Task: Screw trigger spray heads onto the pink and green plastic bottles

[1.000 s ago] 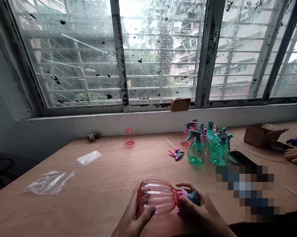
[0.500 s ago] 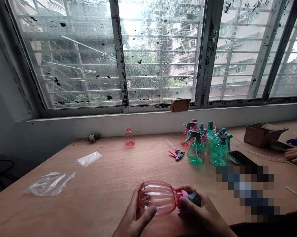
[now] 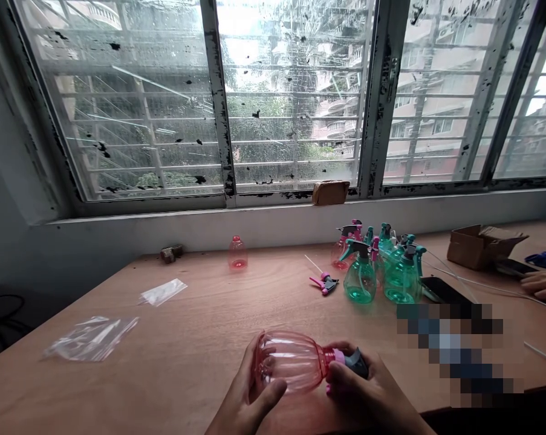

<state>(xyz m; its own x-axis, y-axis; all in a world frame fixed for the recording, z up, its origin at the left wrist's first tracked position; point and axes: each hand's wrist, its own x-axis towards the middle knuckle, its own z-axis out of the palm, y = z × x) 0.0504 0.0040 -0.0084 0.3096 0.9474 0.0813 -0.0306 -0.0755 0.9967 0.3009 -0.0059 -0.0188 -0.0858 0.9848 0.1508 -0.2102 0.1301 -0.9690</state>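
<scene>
A clear red spray bottle [image 3: 293,362] lies on its side between my hands, just above the near part of the table. My left hand [image 3: 254,386] is wrapped round its base, with the thumb along the near side. At the neck, my right hand [image 3: 363,380] grips the pink and dark grey spray head [image 3: 355,362], which sits against the bottle's mouth. How far it is screwed on I cannot tell. Beyond my hands lies a loose pink and black spray head [image 3: 325,283] with a thin tube. A red bottle without a head [image 3: 238,254] stands near the wall.
Several green spray bottles [image 3: 360,281] and some red ones stand back right, beside a dark phone [image 3: 447,293]. Clear plastic bags [image 3: 94,338] lie left. An open cardboard box [image 3: 479,248], a white cable [image 3: 494,287] and another person's hand [image 3: 545,284] are at the right.
</scene>
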